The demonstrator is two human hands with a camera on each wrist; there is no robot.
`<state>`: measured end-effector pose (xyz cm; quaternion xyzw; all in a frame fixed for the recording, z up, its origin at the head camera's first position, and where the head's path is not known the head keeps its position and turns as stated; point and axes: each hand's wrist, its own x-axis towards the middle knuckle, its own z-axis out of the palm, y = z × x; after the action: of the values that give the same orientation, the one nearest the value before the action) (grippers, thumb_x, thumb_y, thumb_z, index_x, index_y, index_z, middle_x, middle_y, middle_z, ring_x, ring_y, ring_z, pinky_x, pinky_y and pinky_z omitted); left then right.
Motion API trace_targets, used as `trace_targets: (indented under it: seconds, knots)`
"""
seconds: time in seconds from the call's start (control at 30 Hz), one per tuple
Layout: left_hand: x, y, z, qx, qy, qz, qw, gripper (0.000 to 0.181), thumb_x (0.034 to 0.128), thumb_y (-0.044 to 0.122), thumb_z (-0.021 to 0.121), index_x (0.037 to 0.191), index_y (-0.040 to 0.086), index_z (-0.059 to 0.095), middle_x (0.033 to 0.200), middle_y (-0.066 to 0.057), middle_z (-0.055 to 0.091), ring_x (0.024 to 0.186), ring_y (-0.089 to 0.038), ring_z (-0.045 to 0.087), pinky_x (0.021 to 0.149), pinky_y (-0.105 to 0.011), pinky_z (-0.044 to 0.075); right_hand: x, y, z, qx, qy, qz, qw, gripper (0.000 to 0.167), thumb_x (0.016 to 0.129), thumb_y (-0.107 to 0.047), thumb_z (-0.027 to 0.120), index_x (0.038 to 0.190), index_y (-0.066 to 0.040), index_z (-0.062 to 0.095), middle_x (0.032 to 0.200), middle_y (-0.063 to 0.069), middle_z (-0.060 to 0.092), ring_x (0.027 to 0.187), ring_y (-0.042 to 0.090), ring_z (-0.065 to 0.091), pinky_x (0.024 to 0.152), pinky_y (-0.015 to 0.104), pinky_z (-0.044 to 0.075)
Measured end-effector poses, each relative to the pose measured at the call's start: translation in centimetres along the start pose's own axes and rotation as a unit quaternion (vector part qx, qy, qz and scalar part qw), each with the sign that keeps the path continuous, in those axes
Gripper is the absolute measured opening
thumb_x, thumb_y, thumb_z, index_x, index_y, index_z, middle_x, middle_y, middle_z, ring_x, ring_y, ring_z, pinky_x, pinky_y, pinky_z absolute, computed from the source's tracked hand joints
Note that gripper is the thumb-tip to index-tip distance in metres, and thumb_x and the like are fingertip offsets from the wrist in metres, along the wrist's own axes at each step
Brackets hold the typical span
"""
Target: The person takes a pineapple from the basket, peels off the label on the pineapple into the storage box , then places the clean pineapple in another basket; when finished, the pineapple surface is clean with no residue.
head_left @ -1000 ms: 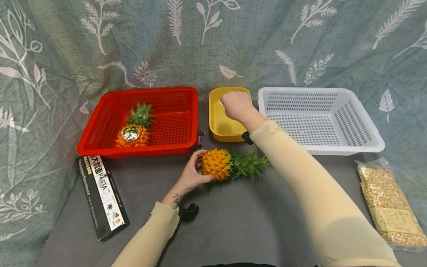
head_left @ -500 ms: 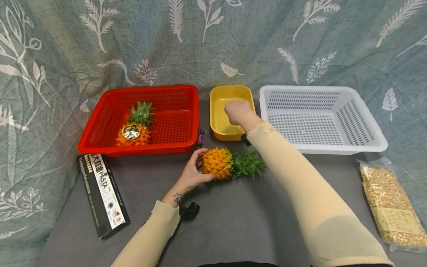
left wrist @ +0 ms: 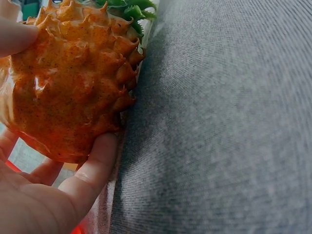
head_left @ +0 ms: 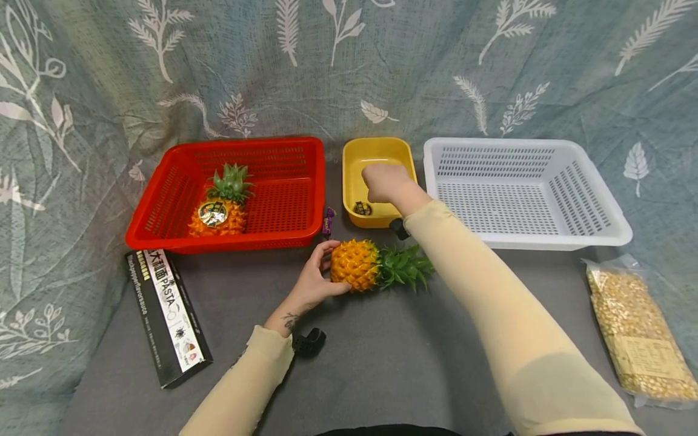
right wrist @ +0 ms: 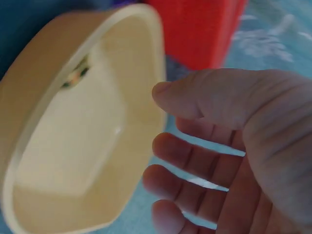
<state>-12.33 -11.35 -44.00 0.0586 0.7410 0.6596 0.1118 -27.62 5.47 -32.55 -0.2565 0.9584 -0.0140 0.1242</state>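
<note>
My left hand (head_left: 313, 281) holds the base of an orange pineapple (head_left: 354, 265) with a green crown, lying on its side on the grey table. In the left wrist view, thumb and fingers curve around its spiky rind (left wrist: 73, 87). My right hand (head_left: 388, 183) hovers over the yellow tub (head_left: 349, 181). From the right wrist, its fingers (right wrist: 170, 146) look loosely bent and apart, with nothing between them. A round dark label (head_left: 362, 208) lies inside the tub, near its front left corner.
A red basket (head_left: 283, 243) at left holds a second pineapple (head_left: 220, 215) bearing a round label. A purple-wrapped candy (head_left: 328, 221) lies between basket and tub. A white basket (head_left: 529, 243), a black pasta box (head_left: 169, 321) and a bag of corn kernels (head_left: 638, 333) stand around.
The round label now shows in the yellow tub, where it was not visible before; my right hand has let it go. The right hand came slightly nearer. My left hand kept its hold.
</note>
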Motion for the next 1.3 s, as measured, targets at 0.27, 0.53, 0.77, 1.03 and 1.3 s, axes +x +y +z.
trace_targets:
  seconds: [0.27,0.53,0.77,1.03,1.3]
  knots:
    - [0.1,0.2,0.0,0.005,0.001,-0.011,0.9999,0.078,0.0663,-0.010,0.069,0.134,0.006,0.034,0.135,-0.017,0.033,0.112,-0.034,0.046,0.078,-0.034,0.051,-4.2,-1.6,-1.3,0.185,0.032,-0.010,0.9822,0.041,0.081,-0.028,0.067,0.114,-0.008,0.052,0.113,0.009,0.058,0.099,0.023,0.055,0.085,0.039,0.045]
    - [0.1,0.2,0.0,-0.001,-0.011,-0.003,0.9999,0.077,0.0677,-0.010,0.068,0.135,0.004,0.032,0.135,-0.019,0.032,0.113,-0.036,0.046,0.080,-0.036,0.051,-9.3,-2.1,3.9,0.341,0.112,-0.110,0.9269,0.055,0.075,-0.020,0.074,0.120,0.001,0.051,0.120,0.015,0.056,0.112,0.029,0.052,0.097,0.041,0.041]
    - [-0.2,0.3,-0.1,0.000,-0.007,-0.005,1.0000,0.078,0.0688,-0.010,0.068,0.136,0.005,0.032,0.136,-0.018,0.031,0.118,-0.036,0.044,0.083,-0.039,0.050,-11.3,-3.3,8.1,0.226,0.176,-0.082,0.9545,0.065,0.071,-0.036,0.077,0.123,-0.007,0.052,0.121,0.010,0.055,0.110,0.028,0.051,0.093,0.046,0.041]
    - [-0.3,0.3,-0.1,0.001,-0.008,-0.010,0.9999,0.078,0.0682,-0.008,0.070,0.135,0.008,0.032,0.137,-0.017,0.031,0.120,-0.036,0.042,0.083,-0.039,0.050,-11.4,-3.9,9.0,0.169,0.159,-0.061,0.9708,0.082,0.062,-0.049,0.081,0.128,-0.012,0.049,0.124,0.008,0.052,0.111,0.029,0.049,0.090,0.049,0.041]
    - [-0.3,0.2,-0.3,0.009,-0.013,-0.004,0.9999,0.079,0.0679,-0.009,0.071,0.135,0.007,0.032,0.137,-0.017,0.031,0.121,-0.038,0.041,0.081,-0.040,0.051,-11.0,-4.2,9.6,0.130,0.131,-0.040,0.9820,0.091,0.059,-0.055,0.080,0.133,-0.015,0.045,0.128,0.009,0.051,0.108,0.030,0.052,0.083,0.048,0.042]
